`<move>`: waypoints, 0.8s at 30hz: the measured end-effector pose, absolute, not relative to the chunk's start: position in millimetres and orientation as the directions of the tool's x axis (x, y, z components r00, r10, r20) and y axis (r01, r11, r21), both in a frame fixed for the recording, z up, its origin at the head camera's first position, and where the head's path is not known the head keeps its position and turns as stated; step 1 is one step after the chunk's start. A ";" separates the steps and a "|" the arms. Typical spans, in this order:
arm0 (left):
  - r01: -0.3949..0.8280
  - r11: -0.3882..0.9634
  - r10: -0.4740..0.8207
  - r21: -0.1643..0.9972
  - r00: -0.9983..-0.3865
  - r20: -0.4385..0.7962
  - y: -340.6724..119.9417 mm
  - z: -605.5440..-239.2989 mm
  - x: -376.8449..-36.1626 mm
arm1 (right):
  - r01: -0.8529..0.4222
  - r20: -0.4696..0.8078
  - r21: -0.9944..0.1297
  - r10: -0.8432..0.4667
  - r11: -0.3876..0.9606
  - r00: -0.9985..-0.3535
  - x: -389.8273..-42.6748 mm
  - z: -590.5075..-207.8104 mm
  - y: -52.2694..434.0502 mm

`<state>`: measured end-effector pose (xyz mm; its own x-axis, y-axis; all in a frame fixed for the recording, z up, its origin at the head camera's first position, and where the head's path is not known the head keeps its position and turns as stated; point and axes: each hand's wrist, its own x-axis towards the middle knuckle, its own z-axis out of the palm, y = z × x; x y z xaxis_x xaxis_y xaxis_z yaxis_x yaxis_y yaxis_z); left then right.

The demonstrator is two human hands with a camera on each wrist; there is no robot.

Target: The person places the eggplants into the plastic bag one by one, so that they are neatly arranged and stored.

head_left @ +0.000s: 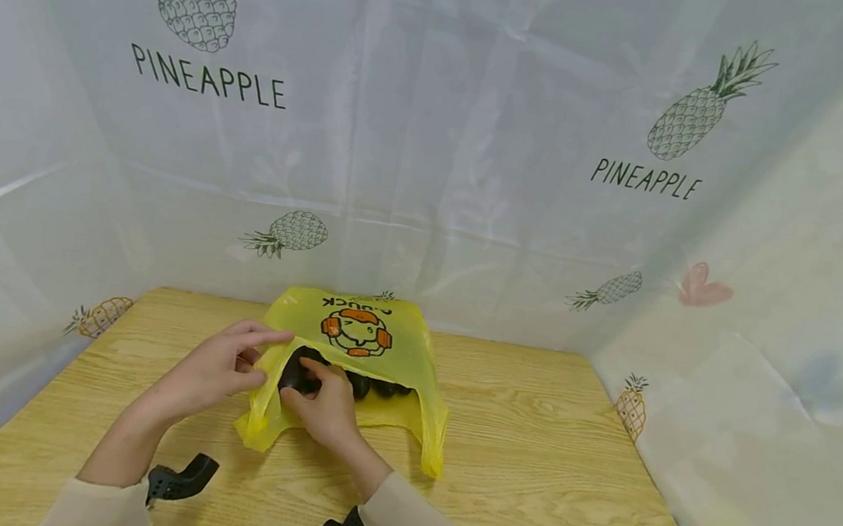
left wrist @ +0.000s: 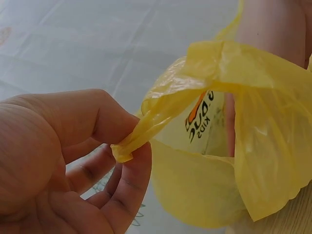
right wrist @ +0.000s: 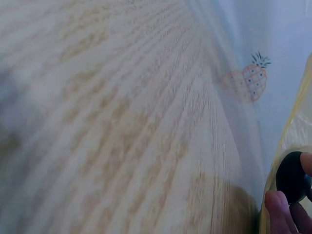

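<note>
On the left, the left hand (head_left: 220, 366) pinches a twisted handle strip of the yellow plastic bag (head_left: 364, 350) between thumb and forefinger; the remaining fingers curl loosely beneath. The bag lies on the wooden table (head_left: 562, 459), near its far edge, with its mouth turned toward the person and its printed cartoon face upward. Moving right, the right hand (head_left: 324, 405) reaches into the mouth, fingertips closed around a dark rounded object (head_left: 299, 372); more dark shapes sit deeper inside, though I cannot tell what they are. Behind and to both sides hangs a pale curtain (head_left: 478, 134) printed with pineapples.

The bag looks thin, soft and very light, likely slippery and easy to tear or stretch; it holds no shape of its own. The handle loops seem the safest places to grip, since the film bunches into a firmer cord there. The dark pieces look hard and smooth and probably give the bag its only weight.

The left wrist view shows the pinch plainly, the film gathered into a rope at the fingertips (left wrist: 134, 163), which the head view only hints at. The right wrist view is mostly blurred table grain, catching just fingertips (right wrist: 278, 207) against the black object at its lower right corner. Only the head view shows the whole layout.
</note>
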<state>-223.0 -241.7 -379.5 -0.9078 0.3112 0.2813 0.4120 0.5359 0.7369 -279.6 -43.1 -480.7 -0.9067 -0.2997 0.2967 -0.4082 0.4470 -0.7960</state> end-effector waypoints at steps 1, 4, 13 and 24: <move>0.411 0.534 0.311 0.739 -0.908 0.280 -241.7 -379.3 -223.0 | -0.413 0.304 -0.782 -0.293 0.467 -0.907 -280.5 -480.9 -44.1; 0.406 0.532 0.310 0.743 -0.910 0.276 -241.5 -379.0 -222.8 | -0.428 0.327 -0.741 -0.277 0.518 -0.903 -282.6 -482.2 -46.1; 0.394 0.543 0.296 0.742 -0.916 0.270 -242.1 -378.9 -223.4 | -0.400 0.284 -0.808 -0.308 0.432 -0.908 -279.2 -481.1 -40.7; 0.381 0.555 0.287 0.739 -0.922 0.260 -246.2 -379.2 -224.2 | -0.393 0.236 -0.843 -0.404 0.367 -0.884 -263.1 -469.3 -21.1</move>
